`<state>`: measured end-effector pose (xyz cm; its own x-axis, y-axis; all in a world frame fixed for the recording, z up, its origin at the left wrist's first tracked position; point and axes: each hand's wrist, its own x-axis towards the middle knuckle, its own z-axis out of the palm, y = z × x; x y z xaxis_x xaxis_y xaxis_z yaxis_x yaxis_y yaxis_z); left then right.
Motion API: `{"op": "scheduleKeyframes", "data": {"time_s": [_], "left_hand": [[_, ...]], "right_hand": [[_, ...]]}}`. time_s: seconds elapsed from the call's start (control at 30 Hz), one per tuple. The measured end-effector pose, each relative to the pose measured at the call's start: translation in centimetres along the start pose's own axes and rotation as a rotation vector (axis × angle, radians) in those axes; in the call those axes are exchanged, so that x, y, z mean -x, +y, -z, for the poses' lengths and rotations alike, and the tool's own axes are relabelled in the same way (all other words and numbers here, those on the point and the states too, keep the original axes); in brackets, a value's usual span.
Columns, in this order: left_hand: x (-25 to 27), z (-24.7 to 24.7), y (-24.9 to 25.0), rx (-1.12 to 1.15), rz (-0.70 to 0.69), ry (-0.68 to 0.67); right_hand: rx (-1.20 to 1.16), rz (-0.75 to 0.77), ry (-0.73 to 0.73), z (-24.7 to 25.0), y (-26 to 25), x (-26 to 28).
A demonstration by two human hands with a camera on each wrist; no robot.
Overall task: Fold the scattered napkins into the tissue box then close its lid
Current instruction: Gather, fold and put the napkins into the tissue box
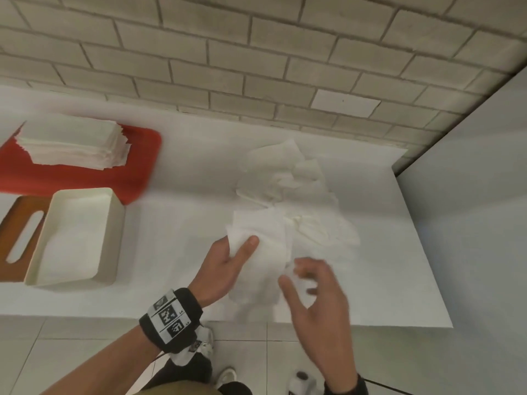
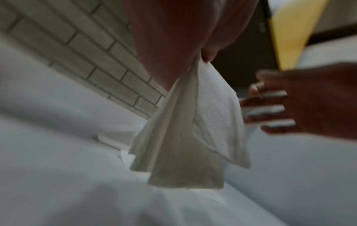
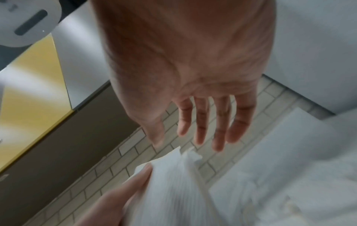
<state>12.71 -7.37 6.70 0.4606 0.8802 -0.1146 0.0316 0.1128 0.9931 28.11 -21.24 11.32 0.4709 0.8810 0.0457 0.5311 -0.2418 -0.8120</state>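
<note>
White brick runs along the back of a white counter [image 1: 176,223], and on it the open tissue box [image 1: 114,238] sits well to the left, its brown slotted lid [image 1: 20,232] lying beside it. Behind the box, a stack of folded napkins [image 1: 74,143] rests on a red tray [image 1: 137,172]. The scattered napkins [image 1: 291,183] lie in a loose heap near the right end of the counter.

By my reading the step in hand is picking one sheet off the heap to fold it. The left hand [image 1: 228,260] pinches a napkin [image 2: 185,137] at its top between thumb and fingers, and the sheet hangs down in soft creases (the left wrist view shows this best). The right hand [image 1: 316,283] hovers just beside it, fingers spread and nearly straight, with nothing gripped; whether a fingertip brushes the paper I cannot tell through the blur.

Next, I would judge, the right hand needs to catch a free corner so the sheet can be pulled flat and folded before it goes across to the box
</note>
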Motion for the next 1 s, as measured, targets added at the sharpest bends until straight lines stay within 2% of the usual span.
{"op": "scheduleKeyframes", "data": {"time_s": [0.03,0.07,0.1,0.17,0.27,0.33,0.4,0.57,0.67,0.73,0.8,0.9,1.0], "left_hand": [[0.6,0.4,-0.2,-0.081,-0.069,-0.059],[1.3,0.8,-0.3,-0.177,-0.153,-0.123],[2.0,1.3,-0.3,-0.275,-0.244,-0.180],[3.1,2.2,-0.6,-0.427,-0.392,-0.278],[4.8,4.1,-0.8,-0.532,-0.423,-0.370],[5.8,5.9,-1.2,-0.609,-0.431,-0.361],[7.0,7.6,-1.6,-0.655,-0.442,-0.326],[8.9,11.6,-1.3,-0.507,-0.379,-0.237],[9.3,15.4,-0.2,-0.435,-0.279,0.001],[9.6,19.7,0.8,-0.389,-0.206,0.182],[9.7,24.7,1.9,-0.441,-0.228,0.319],[9.1,32.1,3.3,-0.531,-0.241,0.443],[8.1,37.7,5.6,-0.369,-0.278,0.545]], "right_hand": [[0.014,0.054,0.053,0.6,-0.5,-0.5],[-0.009,0.116,0.034,1.2,-1.1,-1.3],[-0.045,0.178,-0.055,1.6,-1.8,-2.2],[-0.053,0.260,-0.343,2.0,-3.0,-4.4],[0.076,0.354,-0.689,1.1,-4.8,-6.8],[0.155,0.429,-0.807,-0.4,-5.6,-7.5],[0.193,0.528,-0.833,-2.3,-6.5,-7.2],[0.140,0.634,-0.746,-7.5,-9.4,-6.0],[0.055,0.566,-0.624,-10.4,-12.3,-7.5],[0.060,0.513,-0.507,-12.7,-15.2,-9.6],[0.126,0.534,-0.370,-15.8,-18.3,-11.9],[0.181,0.662,-0.083,-20.9,-23.0,-13.9],[0.128,0.780,0.163,-25.0,-25.5,-12.8]]}}
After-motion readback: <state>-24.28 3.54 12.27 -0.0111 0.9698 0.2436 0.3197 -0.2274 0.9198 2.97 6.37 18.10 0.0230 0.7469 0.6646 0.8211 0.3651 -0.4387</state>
